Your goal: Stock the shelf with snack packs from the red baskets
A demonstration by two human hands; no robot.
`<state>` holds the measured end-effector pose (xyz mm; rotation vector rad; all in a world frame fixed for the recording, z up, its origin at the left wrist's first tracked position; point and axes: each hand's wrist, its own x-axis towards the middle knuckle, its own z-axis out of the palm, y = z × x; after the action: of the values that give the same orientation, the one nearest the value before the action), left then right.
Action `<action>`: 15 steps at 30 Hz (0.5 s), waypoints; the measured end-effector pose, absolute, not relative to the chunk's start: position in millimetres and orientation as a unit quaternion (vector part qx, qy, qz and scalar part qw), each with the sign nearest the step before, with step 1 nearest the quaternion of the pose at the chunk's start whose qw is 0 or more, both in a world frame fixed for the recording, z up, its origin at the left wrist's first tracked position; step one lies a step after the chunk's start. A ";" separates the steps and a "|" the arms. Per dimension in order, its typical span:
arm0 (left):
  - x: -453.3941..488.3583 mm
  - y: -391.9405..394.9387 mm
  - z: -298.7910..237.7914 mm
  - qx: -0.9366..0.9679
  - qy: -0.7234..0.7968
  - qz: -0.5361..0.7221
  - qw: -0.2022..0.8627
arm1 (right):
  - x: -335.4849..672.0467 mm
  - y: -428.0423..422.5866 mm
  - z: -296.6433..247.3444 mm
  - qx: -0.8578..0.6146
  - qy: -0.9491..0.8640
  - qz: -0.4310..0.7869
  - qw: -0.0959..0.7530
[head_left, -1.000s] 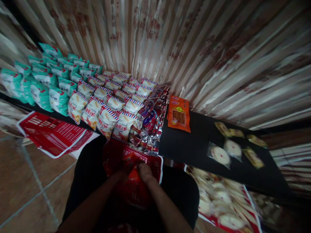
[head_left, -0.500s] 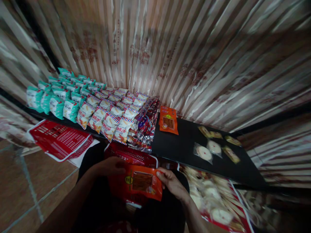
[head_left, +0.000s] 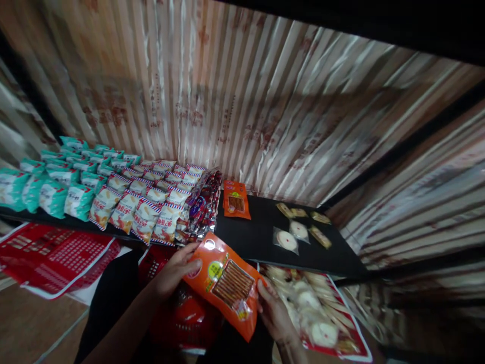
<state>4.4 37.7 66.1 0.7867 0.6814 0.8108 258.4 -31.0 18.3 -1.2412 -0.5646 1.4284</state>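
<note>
Between my two hands is an orange snack packet (head_left: 233, 283) with a clear window showing brown sticks inside. My left hand (head_left: 178, 268) pinches its upper left end, thumb on the front. On the opposite end, my right hand (head_left: 273, 308) grips the edge. The packet is tilted, above a red basket (head_left: 193, 323) between my knees that holds more orange packets. Beyond it, a similar orange packet (head_left: 236, 200) rests at the back of the black shelf (head_left: 250, 235), beside a stack of dark red and purple shiny packets (head_left: 204, 205).
Rows of white packets (head_left: 146, 217) and teal packets (head_left: 53, 194) fill the shelf's left side. Round white wrapped items (head_left: 287, 240) and small yellowish packets (head_left: 320, 236) lie on its right. Red baskets stand below at the left (head_left: 56, 258) and right (head_left: 354, 323). Striped sheeting (head_left: 227, 101) hangs behind.
The held orange packet has risen from the basket toward the shelf and turned to a slant. Both hands came up with it. The view has shifted rightward and up.
</note>
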 end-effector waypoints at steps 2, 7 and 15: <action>12.1 38.5 63.7 0.368 0.322 0.373 0.788 | 262.0 -34.5 16.5 -0.527 -0.220 0.586 0.574; 38.0 45.2 63.4 0.345 0.377 0.373 0.774 | 273.5 -41.3 9.5 -0.535 -0.228 0.573 0.577; 80.9 84.7 81.7 0.466 0.413 0.346 0.702 | 308.0 -28.0 24.0 -0.509 -0.392 0.618 0.452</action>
<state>80.9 84.7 81.7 1.0378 0.9197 0.7693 308.0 -28.0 24.0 -1.2565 -0.9692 1.5276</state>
